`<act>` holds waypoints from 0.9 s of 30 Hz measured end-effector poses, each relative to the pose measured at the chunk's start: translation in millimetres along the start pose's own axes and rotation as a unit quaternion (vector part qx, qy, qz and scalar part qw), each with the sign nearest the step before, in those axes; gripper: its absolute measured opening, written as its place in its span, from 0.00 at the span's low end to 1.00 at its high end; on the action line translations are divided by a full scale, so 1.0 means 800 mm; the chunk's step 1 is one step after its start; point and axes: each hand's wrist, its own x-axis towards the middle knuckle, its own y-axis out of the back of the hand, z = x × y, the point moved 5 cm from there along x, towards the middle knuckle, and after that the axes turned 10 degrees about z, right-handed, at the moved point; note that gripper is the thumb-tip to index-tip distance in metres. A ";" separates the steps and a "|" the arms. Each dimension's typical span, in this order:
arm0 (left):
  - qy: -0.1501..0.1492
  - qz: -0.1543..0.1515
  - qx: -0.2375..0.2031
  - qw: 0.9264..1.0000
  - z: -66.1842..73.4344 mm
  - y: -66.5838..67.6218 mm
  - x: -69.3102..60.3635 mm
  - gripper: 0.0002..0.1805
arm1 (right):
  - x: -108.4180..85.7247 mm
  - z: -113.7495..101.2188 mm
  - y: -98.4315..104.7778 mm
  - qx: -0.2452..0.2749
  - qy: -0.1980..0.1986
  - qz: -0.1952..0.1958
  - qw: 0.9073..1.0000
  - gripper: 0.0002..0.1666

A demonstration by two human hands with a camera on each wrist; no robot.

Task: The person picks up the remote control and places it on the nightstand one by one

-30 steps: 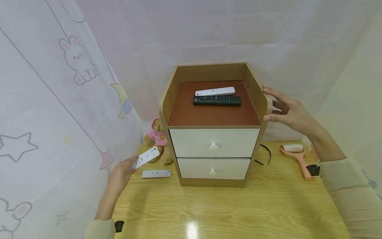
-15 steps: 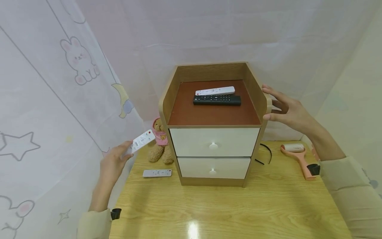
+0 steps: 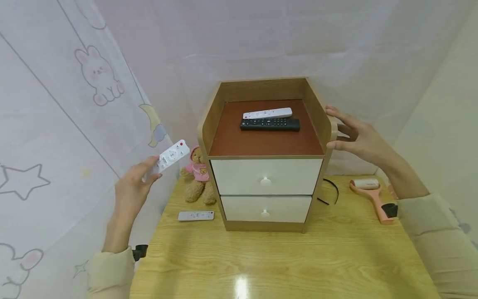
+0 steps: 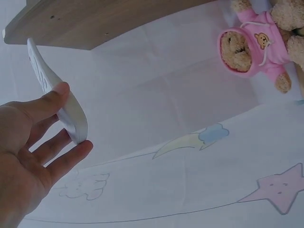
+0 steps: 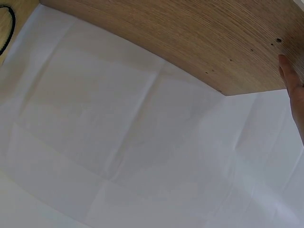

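My left hand (image 3: 132,185) pinches a white remote control (image 3: 172,155) by its lower end, raised in the air left of the cabinet. In the left wrist view the thumb and fingers of that hand (image 4: 38,137) grip the remote (image 4: 71,114) edge-on. My right hand (image 3: 364,139) touches the right side panel of the small wooden cabinet (image 3: 267,226), fingers spread. On the cabinet's brown top lie another white remote (image 3: 270,113) and a black remote (image 3: 269,125), side by side and touching. A third white remote (image 3: 196,215) rests on the table left of the cabinet.
A teddy bear (image 3: 199,174) in a pink hoodie sits left of the cabinet. Right of it lie a black hoop-like band (image 3: 332,187) and an orange lint roller (image 3: 373,197) on the wooden table (image 3: 269,261). Both white drawers (image 3: 267,176) are closed.
My left hand has lifted the white remote up and to the left, away from the table. The right hand has stayed at the cabinet's side.
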 end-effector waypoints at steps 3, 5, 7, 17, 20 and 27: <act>-0.002 0.003 0.001 1.000 0.003 0.005 0.012 0.32 | 0.000 0.000 -0.002 0.007 0.001 0.000 1.000 0.51; -0.006 0.005 0.000 1.000 0.006 0.009 0.021 0.31 | 0.000 0.000 -0.003 0.013 0.003 0.000 1.000 0.51; -0.012 0.007 -0.001 1.000 0.010 0.014 0.032 0.31 | 0.001 0.000 -0.003 0.017 0.006 0.000 1.000 0.51; -0.028 0.014 -0.019 0.999 0.045 0.035 0.085 0.31 | 0.002 -0.001 0.000 0.004 0.013 0.002 1.000 0.51; -0.031 0.011 -0.022 0.999 0.053 0.037 0.099 0.31 | 0.002 -0.002 0.001 0.002 0.012 0.003 1.000 0.51; -0.054 0.001 -0.022 0.998 0.071 0.037 0.122 0.30 | 0.002 0.000 -0.001 -0.001 0.007 -0.003 1.000 0.51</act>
